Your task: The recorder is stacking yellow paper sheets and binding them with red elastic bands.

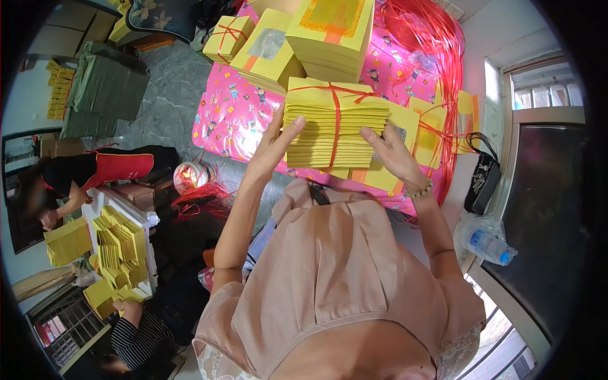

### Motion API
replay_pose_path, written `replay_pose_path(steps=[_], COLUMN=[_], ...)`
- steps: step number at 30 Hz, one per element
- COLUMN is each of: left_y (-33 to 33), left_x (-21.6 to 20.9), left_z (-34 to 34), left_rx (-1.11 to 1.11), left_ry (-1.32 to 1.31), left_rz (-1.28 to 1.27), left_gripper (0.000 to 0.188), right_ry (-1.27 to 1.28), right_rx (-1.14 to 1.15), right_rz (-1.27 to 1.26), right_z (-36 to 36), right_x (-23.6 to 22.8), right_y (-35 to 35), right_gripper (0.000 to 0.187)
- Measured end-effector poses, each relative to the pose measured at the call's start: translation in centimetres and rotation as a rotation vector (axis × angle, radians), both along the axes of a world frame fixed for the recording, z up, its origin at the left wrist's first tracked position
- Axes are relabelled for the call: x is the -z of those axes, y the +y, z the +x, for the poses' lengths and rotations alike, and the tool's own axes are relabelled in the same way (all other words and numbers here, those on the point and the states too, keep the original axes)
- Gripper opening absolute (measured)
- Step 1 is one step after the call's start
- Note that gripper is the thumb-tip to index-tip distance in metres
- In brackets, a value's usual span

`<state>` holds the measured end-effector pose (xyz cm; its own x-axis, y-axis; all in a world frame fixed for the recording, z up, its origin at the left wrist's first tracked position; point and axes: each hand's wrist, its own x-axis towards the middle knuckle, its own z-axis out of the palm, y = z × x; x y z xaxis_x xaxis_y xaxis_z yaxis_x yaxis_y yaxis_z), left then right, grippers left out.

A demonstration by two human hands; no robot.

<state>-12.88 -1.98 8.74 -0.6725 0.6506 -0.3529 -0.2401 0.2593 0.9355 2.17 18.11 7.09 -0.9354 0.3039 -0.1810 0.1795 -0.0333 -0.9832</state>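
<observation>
Between my two hands is a thick bundle of folded yellow paper (pixel 361 136), with red plastic ribbon (pixel 336 120) crossed around it. My left hand (pixel 275 142) grips its left side, thumb on the front face and fingers mostly hidden behind. On the right side, my right hand (pixel 398 155) holds it the same way, its thumb against the layered edges. The bundle is tilted so that its folded layers face me, over the near edge of a table with a pink patterned cover (pixel 234 120). Flat yellow sheets (pixel 405 120) lie just behind and to its right.
Tall yellow paper stacks (pixel 332 50) and a smaller tied bundle (pixel 228 38) stand farther back. Loose red ribbon strands (pixel 446 82) hang down the right side. A black bag (pixel 484 177) and a water bottle (pixel 491 246) are at right. Two people work at a table (pixel 149 253) at left.
</observation>
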Motion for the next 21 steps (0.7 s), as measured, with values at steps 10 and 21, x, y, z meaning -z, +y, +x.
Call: replay_pose_path(steps=[10,21], left_y=[1.5,3.5], left_x=[6.7,7.3], left_z=[-2.5,-3.1], left_rx=[-0.013,-0.18], left_ry=[0.499,0.405], left_rz=[-0.399,-0.21], left_gripper=[0.063,0.059], right_ry=[-0.161,0.105], right_rx=[0.078,0.239], right_rz=[0.202,0.287], right_z=[-2.4,-5.0], right_x=[3.9,8.3], right_y=[-0.2,-0.5], right_gripper=[0.062,0.099])
